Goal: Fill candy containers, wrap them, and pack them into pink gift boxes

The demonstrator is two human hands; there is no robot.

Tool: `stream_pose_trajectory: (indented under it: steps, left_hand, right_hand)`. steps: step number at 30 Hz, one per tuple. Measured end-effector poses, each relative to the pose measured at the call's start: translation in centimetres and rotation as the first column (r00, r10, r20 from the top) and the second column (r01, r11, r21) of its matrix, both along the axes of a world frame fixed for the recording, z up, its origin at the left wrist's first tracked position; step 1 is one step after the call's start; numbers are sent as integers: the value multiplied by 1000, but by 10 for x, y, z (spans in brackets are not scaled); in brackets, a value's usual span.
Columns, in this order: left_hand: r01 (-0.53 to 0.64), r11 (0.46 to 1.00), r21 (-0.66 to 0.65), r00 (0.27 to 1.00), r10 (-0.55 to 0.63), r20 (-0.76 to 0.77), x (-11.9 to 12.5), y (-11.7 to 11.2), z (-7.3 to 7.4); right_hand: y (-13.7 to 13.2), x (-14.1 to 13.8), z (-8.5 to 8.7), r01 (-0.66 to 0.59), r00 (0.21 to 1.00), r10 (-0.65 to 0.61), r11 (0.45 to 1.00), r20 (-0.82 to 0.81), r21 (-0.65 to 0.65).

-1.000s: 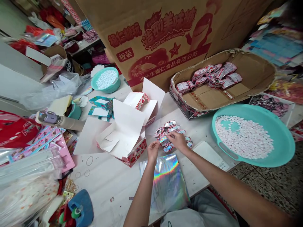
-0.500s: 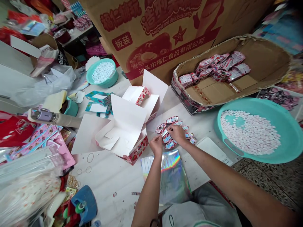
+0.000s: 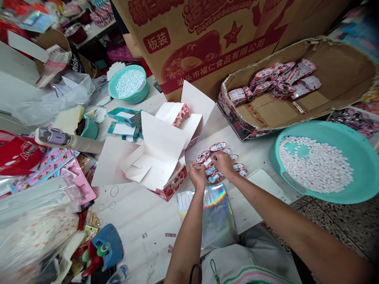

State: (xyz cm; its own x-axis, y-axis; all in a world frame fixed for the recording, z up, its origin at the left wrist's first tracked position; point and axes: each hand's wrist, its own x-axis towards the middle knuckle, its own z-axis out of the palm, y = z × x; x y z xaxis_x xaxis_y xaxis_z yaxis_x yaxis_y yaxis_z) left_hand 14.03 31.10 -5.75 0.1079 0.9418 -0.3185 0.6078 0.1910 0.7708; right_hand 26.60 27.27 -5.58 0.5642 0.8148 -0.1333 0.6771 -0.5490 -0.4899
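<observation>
Both my hands meet over a small pile of red and silver candy packets (image 3: 219,149) on the white table (image 3: 142,213). My left hand (image 3: 197,174) is closed in a pinch at the pile's left edge. My right hand (image 3: 222,162) is curled on top of the pile, its fingers pinching a packet. Just left of the hands stands an open white carton with a strawberry print (image 3: 160,161), its lid up and nothing visible inside. A shiny holographic bag (image 3: 214,213) lies flat under my forearms.
A large teal basin of white tablets (image 3: 322,161) sits at the right edge. Behind it is a cut-down cardboard tray with more packets (image 3: 281,81), and a tall printed carton (image 3: 207,39). A small teal bowl of tablets (image 3: 129,85) and assorted packaging (image 3: 35,189) crowd the left.
My hands have drawn closer together over the packet pile. The view has shifted slightly, so the table contents sit a little higher in the frame.
</observation>
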Motion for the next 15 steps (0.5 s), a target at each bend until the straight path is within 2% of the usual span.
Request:
stream_pose_trajectory:
  steps: [7,11,15]
  left_hand:
    - [72,997,24,988,-68,-141,6,4,5]
    - [27,999,39,980,-19,-196,12,-1,8]
    - [-43,992,115,960,73,-269,18,-11,9]
  right_hand:
    - [1,-1,-8,-62,997,59,997,59,54]
    - [2,-1,-8,-90,996,89,995,27,30]
    - [4,4,-7,74,996,-74,997,45,14]
